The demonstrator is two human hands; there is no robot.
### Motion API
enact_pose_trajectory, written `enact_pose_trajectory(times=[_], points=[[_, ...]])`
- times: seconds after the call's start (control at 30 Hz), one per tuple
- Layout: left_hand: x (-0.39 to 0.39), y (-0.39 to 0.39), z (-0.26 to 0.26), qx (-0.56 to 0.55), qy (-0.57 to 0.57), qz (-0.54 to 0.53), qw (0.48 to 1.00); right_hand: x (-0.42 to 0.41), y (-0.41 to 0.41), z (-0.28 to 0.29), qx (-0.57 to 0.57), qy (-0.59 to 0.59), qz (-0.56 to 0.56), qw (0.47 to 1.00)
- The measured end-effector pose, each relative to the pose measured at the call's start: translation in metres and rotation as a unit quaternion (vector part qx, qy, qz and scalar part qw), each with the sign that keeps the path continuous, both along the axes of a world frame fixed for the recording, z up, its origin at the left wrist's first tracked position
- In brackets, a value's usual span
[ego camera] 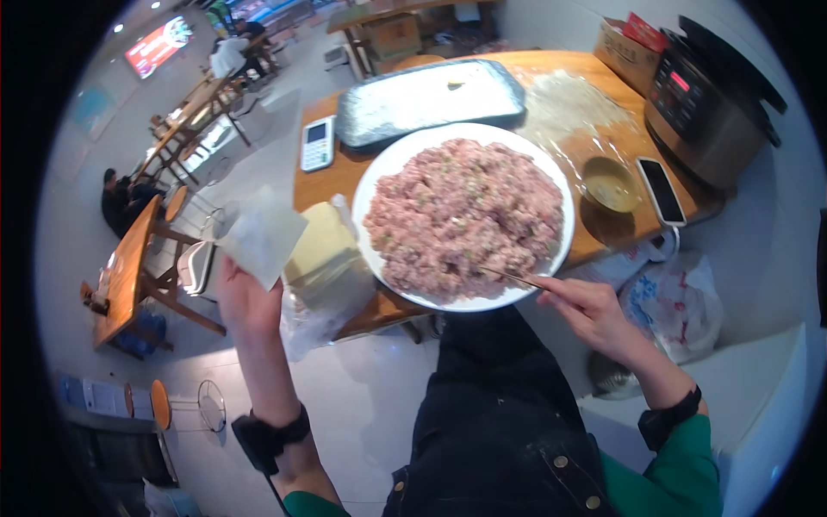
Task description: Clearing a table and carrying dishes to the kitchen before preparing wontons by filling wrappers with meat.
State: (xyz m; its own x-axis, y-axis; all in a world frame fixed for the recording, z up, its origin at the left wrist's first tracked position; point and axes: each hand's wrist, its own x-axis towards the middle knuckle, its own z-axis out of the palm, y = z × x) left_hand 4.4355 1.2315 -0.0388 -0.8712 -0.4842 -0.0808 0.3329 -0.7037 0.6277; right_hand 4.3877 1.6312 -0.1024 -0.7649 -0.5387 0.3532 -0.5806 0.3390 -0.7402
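My left hand (249, 294) holds up a single thin dough wrapper (265, 236), left of the table. Beside it a stack of square wrappers (326, 249) rests in a plastic bag at the table's edge. In my right hand (585, 307) is a thin stick-like utensil (513, 276); its tip is in the minced meat filling (462, 207). Flecks of green show in the meat, which is heaped on a large round white plate (563, 249). The fingertips of my left hand are partly hidden behind the wrapper.
Behind the plate lies a flour-dusted tray (400, 106). A card terminal (318, 143) is at the left, a small bowl (610, 185) and a smartphone (661, 192) at the right. An electric pressure cooker (707, 110) stands at the right rear, near a cardboard box (623, 55). Plastic bags (675, 304) hang below.
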Motion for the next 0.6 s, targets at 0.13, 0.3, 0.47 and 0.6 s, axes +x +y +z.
enact_pose_trajectory(times=[0.13, 0.3, 0.47, 0.6], points=[[0.034, 0.049, -0.029, 0.077, 0.056, -0.135, 0.986, 0.001, -0.002, 0.003, 0.077, 0.107, -0.003, 0.991], [0.059, 0.118, -0.090, 0.146, -0.121, -0.160, 0.969, 0.001, -0.003, 0.002, 0.137, 0.227, -0.034, 0.964], [0.067, 0.146, -0.121, 0.154, -0.162, -0.185, 0.957, 0.005, -0.001, -0.008, 0.191, 0.234, -0.033, 0.953], [0.064, 0.161, -0.125, 0.175, -0.189, -0.215, 0.942, 0.005, -0.002, -0.008, 0.176, 0.217, -0.019, 0.960]])
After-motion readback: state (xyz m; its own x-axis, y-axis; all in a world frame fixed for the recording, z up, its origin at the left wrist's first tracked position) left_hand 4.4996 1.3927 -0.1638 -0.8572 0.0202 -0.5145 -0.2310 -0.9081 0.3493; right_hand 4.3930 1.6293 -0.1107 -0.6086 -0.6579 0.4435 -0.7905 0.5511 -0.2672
